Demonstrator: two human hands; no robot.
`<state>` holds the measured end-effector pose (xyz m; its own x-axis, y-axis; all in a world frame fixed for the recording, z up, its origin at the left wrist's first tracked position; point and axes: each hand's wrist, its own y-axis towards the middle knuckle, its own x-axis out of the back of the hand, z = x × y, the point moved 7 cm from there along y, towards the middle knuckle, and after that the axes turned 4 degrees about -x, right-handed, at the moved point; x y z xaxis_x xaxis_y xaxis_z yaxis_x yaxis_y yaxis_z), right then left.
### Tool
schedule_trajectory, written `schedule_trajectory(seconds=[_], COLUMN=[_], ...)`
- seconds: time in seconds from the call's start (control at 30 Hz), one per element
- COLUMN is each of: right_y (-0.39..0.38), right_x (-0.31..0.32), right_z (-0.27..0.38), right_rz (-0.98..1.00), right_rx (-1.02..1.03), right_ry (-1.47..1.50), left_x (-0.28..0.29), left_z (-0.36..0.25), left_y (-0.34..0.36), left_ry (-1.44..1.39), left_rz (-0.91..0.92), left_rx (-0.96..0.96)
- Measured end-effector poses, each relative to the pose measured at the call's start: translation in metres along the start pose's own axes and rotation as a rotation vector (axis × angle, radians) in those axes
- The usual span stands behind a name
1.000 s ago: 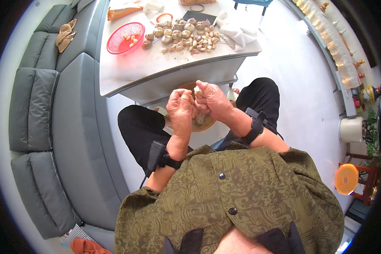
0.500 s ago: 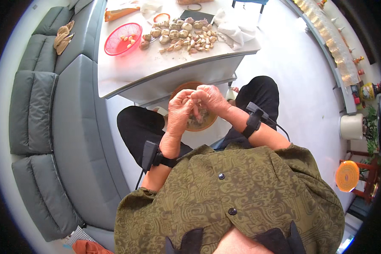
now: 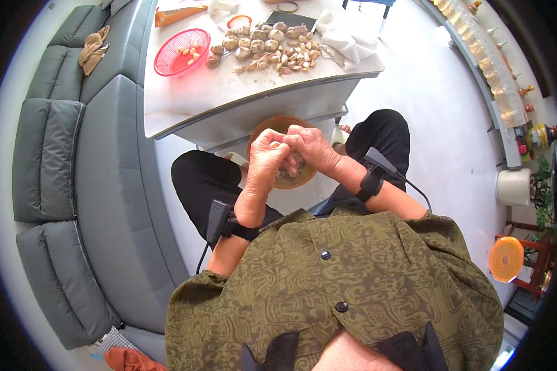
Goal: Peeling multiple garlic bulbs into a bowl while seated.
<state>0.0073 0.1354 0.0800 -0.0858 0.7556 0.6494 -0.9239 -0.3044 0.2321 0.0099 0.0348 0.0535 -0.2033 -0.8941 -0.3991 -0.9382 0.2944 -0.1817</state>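
- Head view, looking down: my bare left hand [image 3: 265, 162] and bare right hand [image 3: 314, 150] meet in front of me, fingertips touching, between my knees in black trousers [image 3: 382, 136].
- The fingers of both hands are curled in, pinched narrow. A small pale spot shows at my left fingertips; I cannot tell whether either hand holds a piece of garlic.
- Below my hands sits a round, orange-brown basin [image 3: 281, 121], partly hidden by them, with pale and dark scraps inside.
- Ahead, on a white, dark-edged table [image 3: 195, 102], lie whole garlic bulbs, rounded and off-white to brownish [image 3: 258, 47], in a group. Loose tan garlic cloves [image 3: 284, 62] are spread along their near side, toward the right.
- Left of the garlic stands a pinkish-red, round plastic mesh basket [image 3: 168, 63] holding a few smooth, cream-coloured cloves [image 3: 193, 52].
- Right of the garlic, a crumpled white cloth [image 3: 348, 41] lies on the table.
- A grey padded sofa [image 3: 120, 185] runs along my left.
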Motion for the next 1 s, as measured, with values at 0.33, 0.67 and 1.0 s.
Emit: schedule_trajectory(seconds=[0.33, 0.67, 1.0], right_y=[-0.013, -0.016, -0.015], right_x=[-0.011, -0.016, -0.006], right_z=[0.004, 0.0, 0.009], right_rz=[-0.05, -0.077, 0.018], right_rx=[0.123, 0.072, 0.233], right_ry=[-0.333, -0.367, -0.368], left_x=[-0.009, -0.01, -0.012], left_z=[0.011, 0.012, 0.018], left_y=[-0.007, -0.012, -0.01], left_ry=[-0.05, 0.08, -0.104], left_rz=[-0.015, -0.111, 0.022], left_rx=[-0.051, -0.054, 0.092])
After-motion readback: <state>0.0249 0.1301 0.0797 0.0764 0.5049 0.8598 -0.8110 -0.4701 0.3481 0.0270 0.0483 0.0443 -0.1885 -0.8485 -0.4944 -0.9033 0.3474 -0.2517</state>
